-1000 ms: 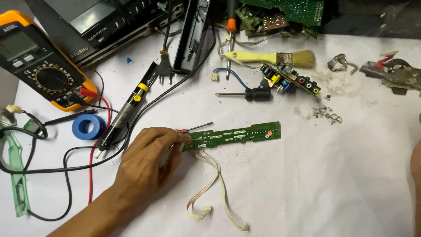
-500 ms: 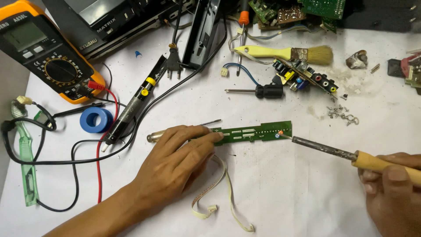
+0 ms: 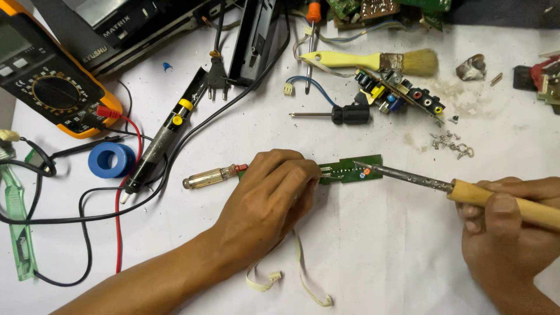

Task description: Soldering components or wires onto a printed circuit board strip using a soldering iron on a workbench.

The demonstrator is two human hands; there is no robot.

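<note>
My left hand (image 3: 269,195) lies over the left part of a narrow green circuit board (image 3: 353,171) and presses it to the white table; a clear-handled screwdriver (image 3: 210,177) pokes out from under the hand to the left. My right hand (image 3: 506,224) grips the wooden handle of a soldering iron (image 3: 466,191) at the right edge. Its metal tip rests on the right end of the board, by a small red part. Cream ribbon wires (image 3: 303,274) trail from under the left hand toward the near edge.
An orange multimeter (image 3: 52,87) with red and black leads sits at the far left, beside a blue tape roll (image 3: 111,159) and a desoldering pump (image 3: 160,143). A yellow brush (image 3: 373,60), a black screwdriver (image 3: 338,114), a small board with connectors (image 3: 399,96) and loose screws (image 3: 452,144) lie behind.
My right hand has come in from the right with the soldering iron and set its tip on the board. My left hand has slid right over the board, and the view has drawn closer.
</note>
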